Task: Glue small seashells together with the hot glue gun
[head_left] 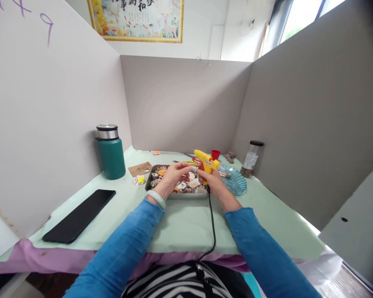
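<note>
My right hand [216, 183] is wrapped round the handle of a yellow glue gun [206, 159], its nozzle pointing up and to the left. A black cord runs down from the handle to the table's front edge. The fingertips of my left hand [173, 174], with a pale bangle on the wrist, pinch a small whitish piece [194, 169] close to the right fingers; its kind is too small to make out. Both hands are above a metal tray [186, 196] of mixed seashells [192, 182]. Parts of the tray are hidden behind the hands.
Left are a green bottle [111, 157], a black phone [81, 216], a brown card [140, 169] and a decorated disc with a yellow star [139, 180]. Right are a blue glass plate [240, 184], a red cup [215, 155] and a black-lidded jar [251, 159]. Grey partitions surround the table.
</note>
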Demonstrator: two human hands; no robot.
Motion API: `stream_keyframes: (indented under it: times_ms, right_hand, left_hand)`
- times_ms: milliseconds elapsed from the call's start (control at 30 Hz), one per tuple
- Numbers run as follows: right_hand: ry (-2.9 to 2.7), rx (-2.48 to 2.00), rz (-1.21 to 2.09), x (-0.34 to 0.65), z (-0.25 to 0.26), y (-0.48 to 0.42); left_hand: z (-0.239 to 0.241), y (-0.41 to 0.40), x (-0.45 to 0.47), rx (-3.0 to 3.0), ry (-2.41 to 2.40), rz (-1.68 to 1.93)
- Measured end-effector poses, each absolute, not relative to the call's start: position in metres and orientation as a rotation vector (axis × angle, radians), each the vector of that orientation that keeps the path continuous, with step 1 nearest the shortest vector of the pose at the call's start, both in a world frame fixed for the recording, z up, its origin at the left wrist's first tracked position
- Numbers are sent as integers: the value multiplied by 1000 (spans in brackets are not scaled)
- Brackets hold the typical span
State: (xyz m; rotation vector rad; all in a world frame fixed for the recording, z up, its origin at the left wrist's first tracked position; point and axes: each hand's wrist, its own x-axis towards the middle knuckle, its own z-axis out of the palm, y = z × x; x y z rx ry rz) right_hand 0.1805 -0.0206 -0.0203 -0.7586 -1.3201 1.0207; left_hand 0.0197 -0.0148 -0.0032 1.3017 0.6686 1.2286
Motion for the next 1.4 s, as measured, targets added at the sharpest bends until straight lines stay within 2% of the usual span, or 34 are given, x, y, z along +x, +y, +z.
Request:
stream_keyframes:
  times_ms: [1400]
  right_hand:
    - [-1398, -813, 1066, 180, -24, -18]
  left_hand:
    - [-5, -20, 27, 1359, 739, 1215]
